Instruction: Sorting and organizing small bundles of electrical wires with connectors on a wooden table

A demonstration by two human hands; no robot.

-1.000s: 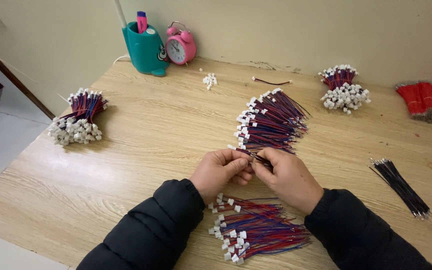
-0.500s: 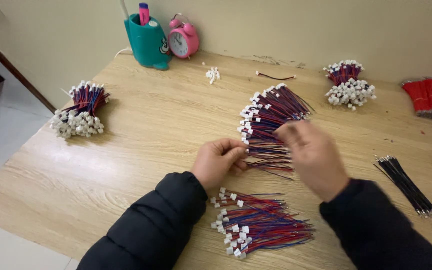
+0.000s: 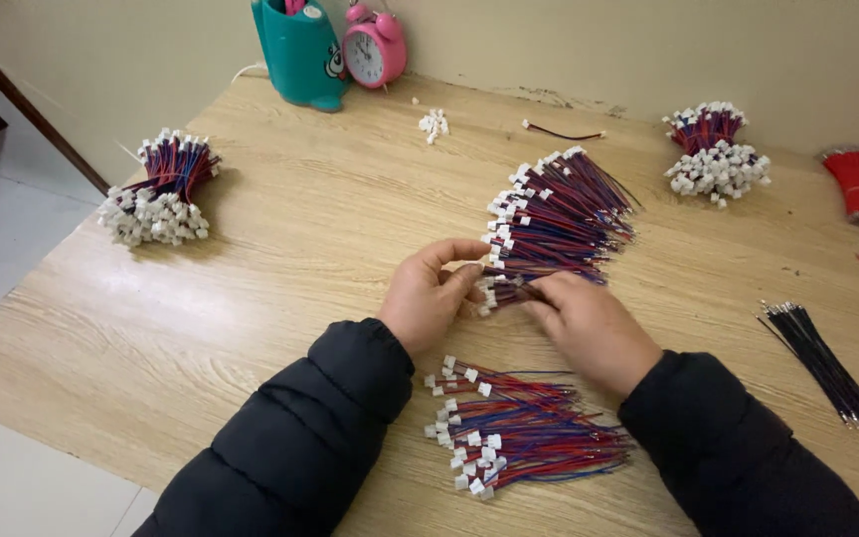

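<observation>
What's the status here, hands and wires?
Left hand pinching connector ends of the fanned wire row. Right hand pressing on its near wires. Second loose pile between forearms, untouched.

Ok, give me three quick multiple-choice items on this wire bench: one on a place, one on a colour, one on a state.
1. Where does the pink alarm clock stand?
A. at the table's far edge, beside the teal pen holder
B. between the two hands
C. on the floor

2. What colour is the loose wire bundle at the table's right side?
A. yellow
B. black
C. white

3. What are the hands doing?
A. resting flat, apart
B. both lifted off the table
C. left hand and right hand meeting at the near end of the fanned red-and-blue connector wires

Key: 1 A, it stands against the wall next to the holder. 2 B, its strands are dark throughout. 3 C, the fingers of both touch those wires.
</observation>
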